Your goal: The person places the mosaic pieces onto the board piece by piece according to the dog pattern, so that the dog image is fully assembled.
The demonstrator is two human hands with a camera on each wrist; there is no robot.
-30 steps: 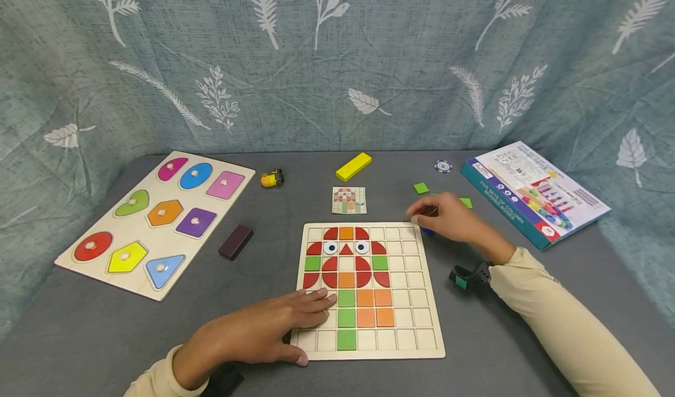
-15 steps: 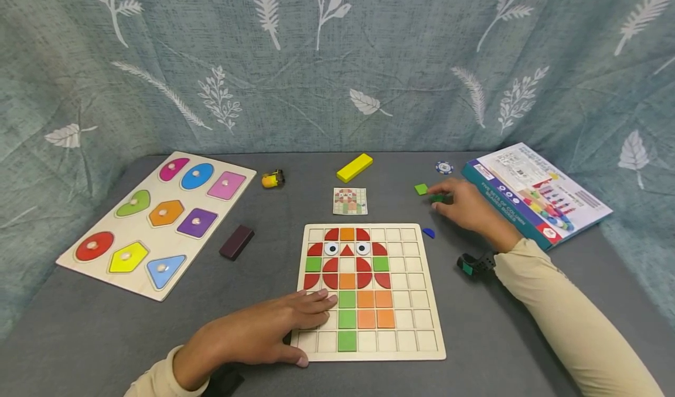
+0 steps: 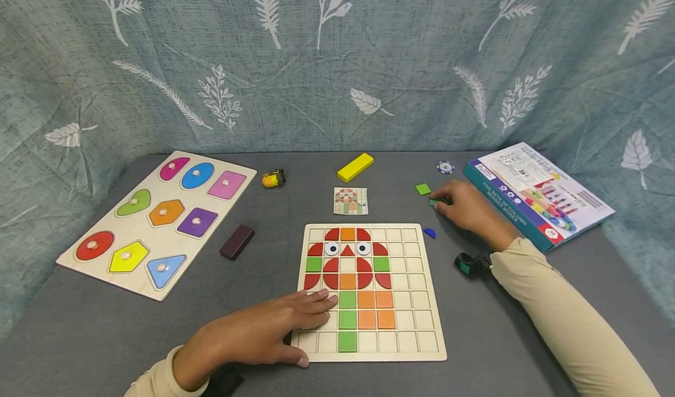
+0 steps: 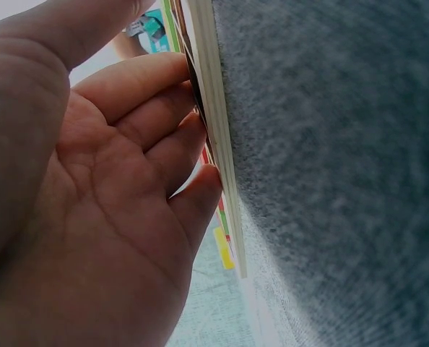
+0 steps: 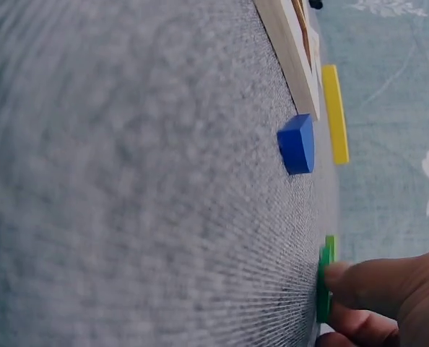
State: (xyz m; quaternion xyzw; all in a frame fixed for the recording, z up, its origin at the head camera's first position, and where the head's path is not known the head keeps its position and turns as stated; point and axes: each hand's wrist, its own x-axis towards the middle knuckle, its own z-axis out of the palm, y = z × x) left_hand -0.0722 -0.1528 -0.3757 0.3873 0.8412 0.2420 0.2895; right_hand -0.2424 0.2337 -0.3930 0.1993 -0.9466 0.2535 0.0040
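My left hand lies on the left side of the wooden grid board, fingers spread over the cells and thumb at the front edge. In the left wrist view its fingertips touch the board's edge. Red, orange and green pieces with two eye discs form a figure on the grid. Beyond the board's far right corner, my right hand pinches a green square tile between thumb and fingers, low at the table. Another green tile lies just left of those fingertips. A blue half-round piece sits beside the board's corner.
A pattern card and yellow block lie behind the board. To the left are a knobbed shape puzzle, a dark block and a small yellow toy. A poker chip and a box occupy the right.
My right hand has moved from the board's far right corner back and right to the green tiles, uncovering the blue piece, and now pinches one tile. My left hand has stayed put.
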